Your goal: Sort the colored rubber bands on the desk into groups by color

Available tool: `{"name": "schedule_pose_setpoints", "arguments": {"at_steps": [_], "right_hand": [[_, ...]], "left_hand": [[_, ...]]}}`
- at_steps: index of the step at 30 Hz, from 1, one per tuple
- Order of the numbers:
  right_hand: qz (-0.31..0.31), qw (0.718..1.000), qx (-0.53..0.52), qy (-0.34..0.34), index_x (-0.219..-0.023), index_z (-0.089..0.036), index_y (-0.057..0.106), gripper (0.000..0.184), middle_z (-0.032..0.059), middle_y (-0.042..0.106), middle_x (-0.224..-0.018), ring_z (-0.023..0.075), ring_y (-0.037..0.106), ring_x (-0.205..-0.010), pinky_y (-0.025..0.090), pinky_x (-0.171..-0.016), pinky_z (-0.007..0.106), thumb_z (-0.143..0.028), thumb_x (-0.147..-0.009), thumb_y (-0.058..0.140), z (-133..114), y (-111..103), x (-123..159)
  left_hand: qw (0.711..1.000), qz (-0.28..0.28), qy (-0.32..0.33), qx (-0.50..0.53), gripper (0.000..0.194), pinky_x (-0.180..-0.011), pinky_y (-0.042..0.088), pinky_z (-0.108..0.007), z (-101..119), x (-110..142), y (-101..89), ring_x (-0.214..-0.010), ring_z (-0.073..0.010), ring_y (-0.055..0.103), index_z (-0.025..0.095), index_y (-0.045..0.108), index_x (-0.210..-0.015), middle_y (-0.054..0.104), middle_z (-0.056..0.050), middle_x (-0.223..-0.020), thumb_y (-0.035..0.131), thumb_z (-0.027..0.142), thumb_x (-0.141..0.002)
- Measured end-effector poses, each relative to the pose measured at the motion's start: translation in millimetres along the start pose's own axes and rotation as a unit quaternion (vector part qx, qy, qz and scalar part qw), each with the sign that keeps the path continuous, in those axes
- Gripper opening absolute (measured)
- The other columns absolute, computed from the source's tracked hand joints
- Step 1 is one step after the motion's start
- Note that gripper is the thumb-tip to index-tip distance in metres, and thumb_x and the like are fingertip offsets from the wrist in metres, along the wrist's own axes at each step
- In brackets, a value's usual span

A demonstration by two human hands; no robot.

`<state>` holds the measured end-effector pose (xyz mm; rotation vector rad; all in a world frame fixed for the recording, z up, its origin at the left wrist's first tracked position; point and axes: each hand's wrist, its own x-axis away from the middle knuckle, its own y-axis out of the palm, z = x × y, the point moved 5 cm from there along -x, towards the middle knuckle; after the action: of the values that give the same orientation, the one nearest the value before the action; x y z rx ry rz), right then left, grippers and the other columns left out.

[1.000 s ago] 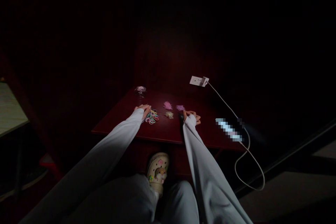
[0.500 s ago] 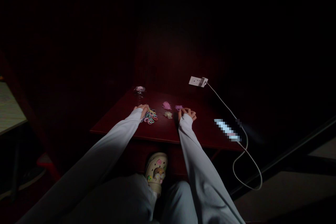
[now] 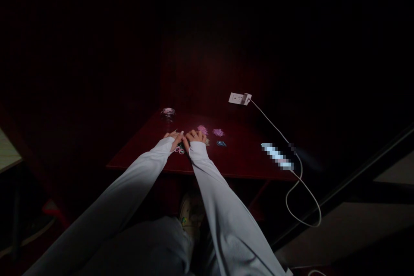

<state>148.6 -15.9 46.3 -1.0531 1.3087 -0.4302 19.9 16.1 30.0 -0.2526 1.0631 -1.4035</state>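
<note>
Working close in now, over the dark red table (image 3: 239, 159)! Holding the left hand (image 3: 174, 138) at the heap of coloured rings (image 3: 180, 150), with fingers bent, and the right hand (image 3: 196, 136) just beside it. Can't tell about any pinch in either hand; too dim. Just beyond the right hand, a pink pile (image 3: 202, 129); farther right, a purple pile (image 3: 218, 132) and a blue pile (image 3: 221, 143). Back left, a clear jar (image 3: 167, 113).
</note>
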Motion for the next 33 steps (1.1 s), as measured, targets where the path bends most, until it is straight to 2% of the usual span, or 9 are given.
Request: {"name": "schedule_pose_setpoints", "arguments": {"at_steps": [3,6,8,12,15,18,22,27,33], "right_hand": [[0.060,0.994,-0.015,0.092,-0.103,-0.029,0.079,0.028,0.0047,0.072,-0.119,0.0266,0.049,-0.117,0.029,-0.103,0.043,-0.041,-0.110,0.054,31.3,-8.5,-1.2],[0.133,0.962,-0.019,0.237,-0.098,-0.029,0.081,0.034,0.0062,0.072,-0.121,0.0292,0.046,-0.117,0.026,-0.102,0.048,-0.042,-0.109,0.051,87.3,-29.9,10.5],[0.146,0.942,-0.008,0.301,-0.098,-0.029,0.083,0.035,0.0066,0.072,-0.124,0.0300,0.043,-0.119,0.025,-0.103,0.050,-0.041,-0.108,0.051,125.0,-44.1,23.1],[0.094,0.941,0.025,0.324,-0.099,-0.029,0.087,0.038,0.0079,0.070,-0.134,0.0331,0.041,-0.125,0.024,-0.108,0.053,-0.045,-0.105,0.054,173.6,-58.4,44.3],[0.056,0.950,0.047,0.303,-0.098,-0.026,0.088,0.040,0.0108,0.067,-0.142,0.0358,0.042,-0.126,0.026,-0.110,0.055,-0.044,-0.104,0.054,181.7,-57.1,51.6],[0.068,0.963,0.065,0.254,-0.108,-0.024,0.087,0.038,0.0130,0.062,-0.149,0.0370,0.041,-0.130,0.027,-0.111,0.056,-0.039,-0.103,0.053,171.2,-56.4,50.2],[0.079,0.981,0.069,0.165,-0.116,-0.027,0.084,0.034,0.0119,0.061,-0.151,0.0343,0.041,-0.130,0.027,-0.111,0.053,-0.036,-0.104,0.054,139.5,-55.5,41.3],[0.032,0.998,0.014,0.057,-0.121,-0.034,0.082,0.026,0.0067,0.065,-0.143,0.0311,0.044,-0.127,0.026,-0.111,0.047,-0.041,-0.105,0.062,75.9,-40.3,27.1],[-0.026,0.997,-0.064,-0.028,-0.121,-0.038,0.082,0.023,0.0021,0.066,-0.141,0.0276,0.045,-0.129,0.028,-0.111,0.042,-0.045,-0.104,0.068,2.5,-16.0,11.1]], "left_hand": [[1.000,-0.009,-0.011,0.027,0.060,-0.102,0.045,-0.043,6.3,5.3,-6.0,-0.104,-0.0277,0.067,0.025,0.063,-0.073,0.075,-0.007,-0.089,0.020,0.044,-0.109],[0.997,0.032,-0.003,0.065,0.061,-0.106,0.043,-0.047,12.4,10.5,-15.3,-0.109,-0.0278,0.063,0.025,0.067,-0.078,0.077,-0.007,-0.097,0.019,0.045,-0.110],[0.995,0.058,-0.004,0.079,0.059,-0.109,0.041,-0.048,12.9,11.6,-18.0,-0.113,-0.0283,0.061,0.026,0.069,-0.081,0.078,-0.006,-0.104,0.022,0.047,-0.110],[0.992,0.078,-0.046,0.089,0.058,-0.113,0.040,-0.050,3.9,7.3,-16.2,-0.116,-0.0282,0.059,0.026,0.071,-0.082,0.078,-0.004,-0.110,0.026,0.049,-0.110],[0.988,0.088,-0.075,0.102,0.055,-0.115,0.040,-0.053,-5.4,2.7,-17.3,-0.122,-0.0296,0.057,0.027,0.075,-0.092,0.076,-0.004,-0.124,0.026,0.046,-0.111],[0.979,0.128,-0.102,0.122,0.053,-0.115,0.043,-0.055,-14.9,0.0,-24.0,-0.128,-0.0326,0.056,0.027,0.076,-0.109,0.070,-0.008,-0.137,0.025,0.040,-0.111],[0.962,0.170,-0.166,0.138,0.051,-0.108,0.051,-0.056,-25.0,-0.7,-30.1,-0.127,-0.0355,0.058,0.023,0.072,-0.115,0.068,-0.015,-0.135,0.024,0.037,-0.111],[0.958,0.182,-0.176,0.138,0.050,-0.112,0.048,-0.055,-15.2,2.9,-34.2,-0.127,-0.0342,0.059,0.023,0.069,-0.110,0.070,-0.014,-0.130,0.020,0.035,-0.111],[0.955,0.186,-0.190,0.132,0.055,-0.116,0.044,-0.053,-2.4,8.1,-39.4,-0.122,-0.0298,0.061,0.025,0.069,-0.099,0.073,-0.010,-0.124,0.015,0.033,-0.111]]}}
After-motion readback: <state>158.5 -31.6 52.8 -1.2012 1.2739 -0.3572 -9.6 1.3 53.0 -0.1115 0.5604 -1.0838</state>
